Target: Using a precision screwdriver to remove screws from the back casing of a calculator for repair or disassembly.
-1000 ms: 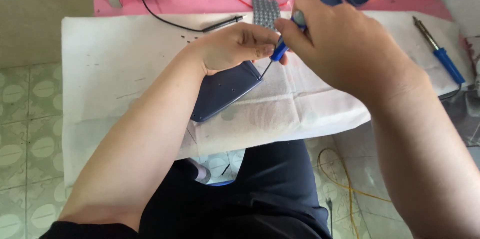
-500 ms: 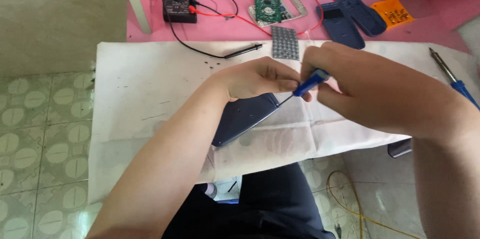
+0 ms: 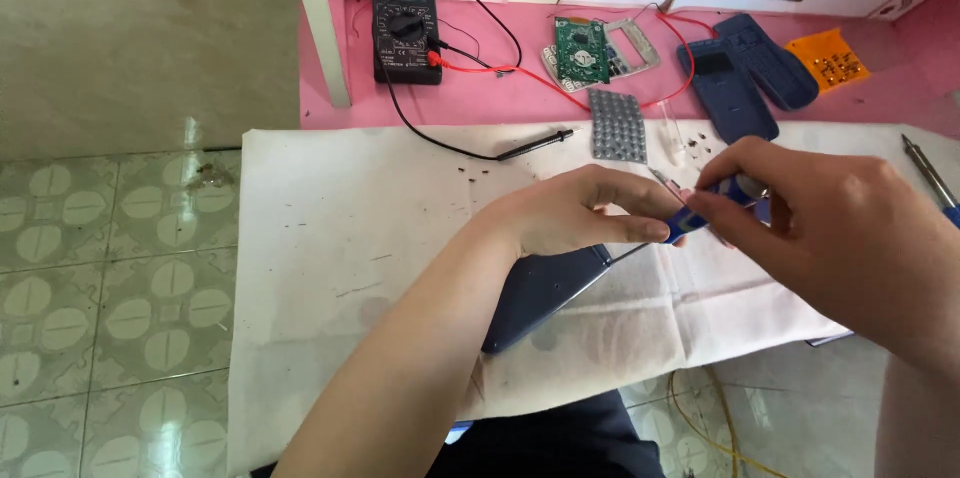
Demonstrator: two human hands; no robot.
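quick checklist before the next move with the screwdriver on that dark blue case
1. Left hand steadies the dark blue case: ok, it rests on the case's upper end.
2. Right hand grips the screwdriver: ok, fingers closed on its blue handle.
3. Screwdriver tip seated in a screw: cannot tell, the left hand hides it.
4. Case lies flat on the white sheet: ok, though one corner nears the front edge.
5. Loose screws apart from the hands: ok, they lie farther back.
6. Black probe out of the way: ok.
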